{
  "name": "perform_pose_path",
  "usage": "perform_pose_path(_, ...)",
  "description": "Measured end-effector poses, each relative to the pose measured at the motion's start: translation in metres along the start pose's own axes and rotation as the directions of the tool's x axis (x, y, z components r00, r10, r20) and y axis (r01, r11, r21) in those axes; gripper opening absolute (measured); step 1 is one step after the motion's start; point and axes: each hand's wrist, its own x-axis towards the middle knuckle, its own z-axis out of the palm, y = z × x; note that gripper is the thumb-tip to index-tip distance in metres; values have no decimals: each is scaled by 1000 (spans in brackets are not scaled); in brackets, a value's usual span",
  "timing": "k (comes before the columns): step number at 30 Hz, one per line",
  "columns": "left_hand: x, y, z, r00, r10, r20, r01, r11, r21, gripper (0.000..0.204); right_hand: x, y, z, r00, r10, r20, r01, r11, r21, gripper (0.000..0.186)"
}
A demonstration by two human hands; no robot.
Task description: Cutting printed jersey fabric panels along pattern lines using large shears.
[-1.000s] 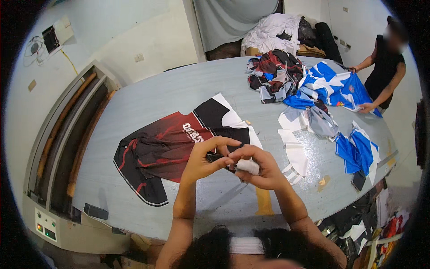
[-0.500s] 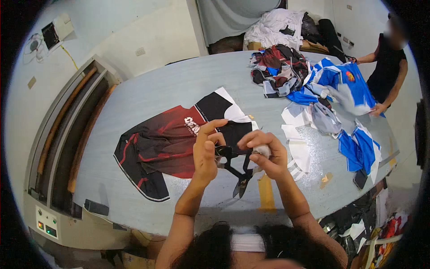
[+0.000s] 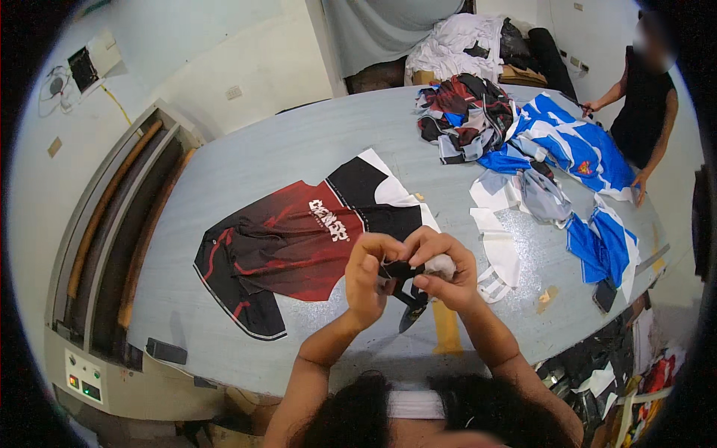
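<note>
Both of my hands are raised over the table, closed around black scissors (image 3: 411, 306) with pale wrapping (image 3: 441, 266) on a handle; the blades point down toward me. My left hand (image 3: 369, 281) has curled fingers on the left handle, and my right hand (image 3: 452, 282) grips the wrapped side with finger and thumb. Beyond them lies a red and black printed garment piece (image 3: 287, 254), with black and white cut pieces (image 3: 353, 178) at its right end.
The grey table (image 3: 239, 134) bears mixed fabric piles (image 3: 467, 119), blue and white pieces (image 3: 597, 254) and a phone (image 3: 605, 296). A person (image 3: 642, 112) stands at the right, hands at blue fabric. A roller machine (image 3: 101, 246) adjoins the left end, a small black block (image 3: 166, 351) nearby.
My hands have come closer together and shifted right; the scissors, seen spread half a second ago, are now partly covered by my fingers. The person's blue fabric has dropped flatter onto the pile.
</note>
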Motion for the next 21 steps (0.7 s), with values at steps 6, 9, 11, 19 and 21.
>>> perform_pose_path(6,-6,2,-2,995,81,51,-74,990,-122,29,1,-9,6,999,-27,22,28,995,-94,19)
perform_pose_path(9,-3,7,-4,995,81,58,-80,997,-16,24,-2,-12,10,1000,9,-20,-10,995,-95,19)
perform_pose_path(11,-6,10,-7,996,-24,81,27,999,-29,17,-8,-13,15,999,31,-37,-34,996,-78,19)
perform_pose_path(19,5,18,-14,997,-53,63,47,995,92,14,1,-11,-5,970,122,-210,-77,974,212,28)
perform_pose_path(21,8,23,-17,1000,0,14,-3,985,173,15,5,-16,-16,976,23,-216,42,956,291,30)
